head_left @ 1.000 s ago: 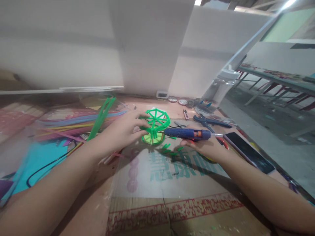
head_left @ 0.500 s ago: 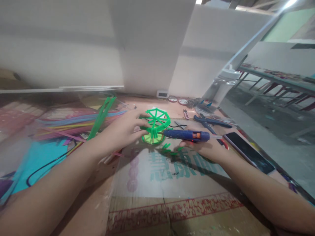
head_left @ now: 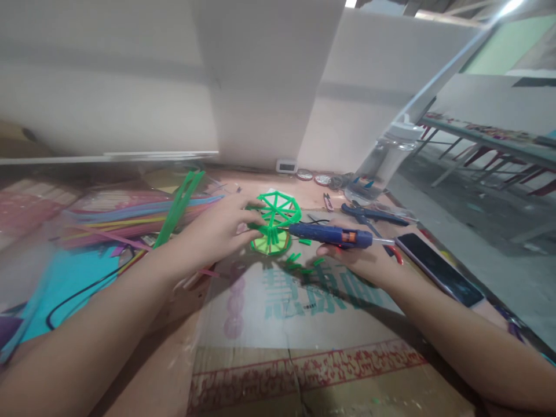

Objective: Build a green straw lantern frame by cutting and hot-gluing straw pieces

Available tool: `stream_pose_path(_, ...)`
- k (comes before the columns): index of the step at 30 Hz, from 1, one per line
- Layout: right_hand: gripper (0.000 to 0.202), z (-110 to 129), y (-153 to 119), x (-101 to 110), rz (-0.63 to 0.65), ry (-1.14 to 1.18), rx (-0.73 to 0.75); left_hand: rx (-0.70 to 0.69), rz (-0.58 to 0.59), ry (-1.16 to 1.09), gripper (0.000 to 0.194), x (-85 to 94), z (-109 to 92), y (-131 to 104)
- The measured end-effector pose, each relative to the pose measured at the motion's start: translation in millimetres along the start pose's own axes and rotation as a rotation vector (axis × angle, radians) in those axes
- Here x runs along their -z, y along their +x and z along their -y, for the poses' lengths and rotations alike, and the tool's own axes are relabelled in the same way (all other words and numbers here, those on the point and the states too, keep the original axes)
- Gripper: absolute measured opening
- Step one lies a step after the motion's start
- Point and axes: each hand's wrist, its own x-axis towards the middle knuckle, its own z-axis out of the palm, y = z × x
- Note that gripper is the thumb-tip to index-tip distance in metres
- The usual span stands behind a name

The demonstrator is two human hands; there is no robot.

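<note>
Between left grip [head_left: 230, 225] and right grip [head_left: 354, 256]: green frame [head_left: 271, 227], pinched at its left by the former; glue gun [head_left: 321, 234], clasped in the latter, pointing frameward. Apparent step: gluing; next move calls for steadiness.

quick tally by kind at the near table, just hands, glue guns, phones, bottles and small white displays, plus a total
Hands: 2, the left hand and the right hand
Blue glue gun: 1
Phone: 1
Clear bottle: 1
Small white display: 1
Total: 6
</note>
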Motion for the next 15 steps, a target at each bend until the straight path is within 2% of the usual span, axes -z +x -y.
stream_pose_path(6,0.026,3,-1,0,-0.006,-0.039,0.018,-0.006,-0.004,0.022,0.019,0.4,-1,0)
stream_pose_path(11,0.024,3,-4,6,0.055,-0.044,0.029,0.004,0.001,-0.004,0.019,0.4,0,0)
stream_pose_path(15,0.02,3,-3,14,0.093,-0.095,0.137,0.007,0.01,-0.007,0.02,-0.5,1,0)
